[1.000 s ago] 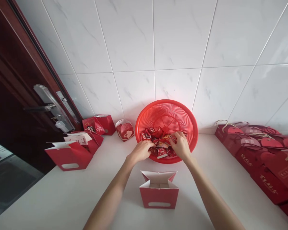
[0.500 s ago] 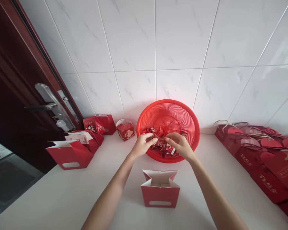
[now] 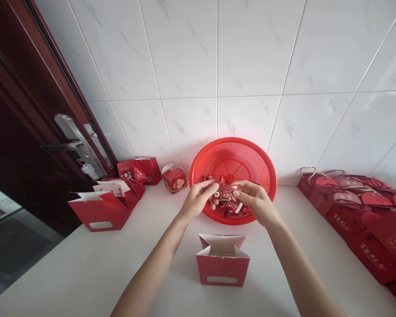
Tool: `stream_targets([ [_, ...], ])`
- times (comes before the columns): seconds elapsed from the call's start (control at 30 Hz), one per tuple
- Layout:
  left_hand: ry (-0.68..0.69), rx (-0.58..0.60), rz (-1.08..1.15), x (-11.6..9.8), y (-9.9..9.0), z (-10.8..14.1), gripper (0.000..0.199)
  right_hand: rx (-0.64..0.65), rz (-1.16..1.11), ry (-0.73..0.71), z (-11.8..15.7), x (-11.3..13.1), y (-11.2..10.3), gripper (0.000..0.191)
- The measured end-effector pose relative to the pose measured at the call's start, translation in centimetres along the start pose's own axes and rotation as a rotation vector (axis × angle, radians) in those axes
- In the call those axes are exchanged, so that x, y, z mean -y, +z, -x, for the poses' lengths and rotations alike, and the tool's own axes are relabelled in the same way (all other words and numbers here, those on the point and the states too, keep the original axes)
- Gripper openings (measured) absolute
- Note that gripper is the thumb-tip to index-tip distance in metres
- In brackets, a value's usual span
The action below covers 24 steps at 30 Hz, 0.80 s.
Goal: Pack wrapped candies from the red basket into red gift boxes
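Between them, my left hand and my right hand pinch a red wrapped candy by its two ends. Both hands are closed on it, over the front of a red plastic basket. Inside that basket lie several more red wrapped candies, partly covered by my hands and the held one. Nearer to me, between my forearms, a red paper gift box stands upright with its top open, showing a white inside.
On the left, open red boxes and smaller red packets stand by a dark door. A small filled red box sits left of the basket. Several red gift boxes with rope handles are lined up along the right, near the tiled wall.
Both hands have raised the candy slightly and turned its printed side more into view. The whole scene has shifted a little to the right.
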<state>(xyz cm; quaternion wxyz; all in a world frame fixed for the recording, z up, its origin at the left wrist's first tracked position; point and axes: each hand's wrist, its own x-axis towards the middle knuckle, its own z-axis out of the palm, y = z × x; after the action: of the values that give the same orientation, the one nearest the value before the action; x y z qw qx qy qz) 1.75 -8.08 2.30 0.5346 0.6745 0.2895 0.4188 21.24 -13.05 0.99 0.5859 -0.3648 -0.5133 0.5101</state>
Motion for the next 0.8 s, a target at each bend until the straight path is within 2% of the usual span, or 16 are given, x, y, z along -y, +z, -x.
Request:
stream_targets([
  [0.1,0.092,-0.008,-0.042,-0.1,0.0,0.4,0.041,0.008,-0.04,0.012,0.3,0.6,0.3,0.039],
  [0.23,0.441,0.009,-0.184,-0.7,-0.2,1.1,0.028,0.09,-0.136,0.017,0.9,1.7,0.8,0.051],
  [0.3,0.572,0.027,-0.293,-1.3,-0.2,1.6,0.024,0.117,-0.151,-0.006,1.3,2.3,1.0,0.047],
  [0.37,0.632,0.03,-0.349,-1.8,-0.2,2.1,0.027,0.095,-0.126,-0.037,1.8,2.9,1.2,0.035],
  [0.47,0.625,0.039,-0.269,-2.5,0.0,2.9,0.038,0.038,-0.051,-0.122,2.5,3.6,1.4,0.028],
  [0.57,0.503,0.066,-0.112,-2.9,0.4,3.4,0.053,-0.005,0.026,-0.238,3.0,4.0,1.7,0.028],
  [0.67,0.367,0.033,-0.043,-3.1,1.0,3.7,0.052,-0.013,0.047,-0.304,3.2,4.2,2.0,0.028],
  [0.8,0.302,-0.038,-0.049,-3.3,1.5,3.9,0.047,-0.007,0.065,-0.324,3.3,4.1,2.0,0.028],
])
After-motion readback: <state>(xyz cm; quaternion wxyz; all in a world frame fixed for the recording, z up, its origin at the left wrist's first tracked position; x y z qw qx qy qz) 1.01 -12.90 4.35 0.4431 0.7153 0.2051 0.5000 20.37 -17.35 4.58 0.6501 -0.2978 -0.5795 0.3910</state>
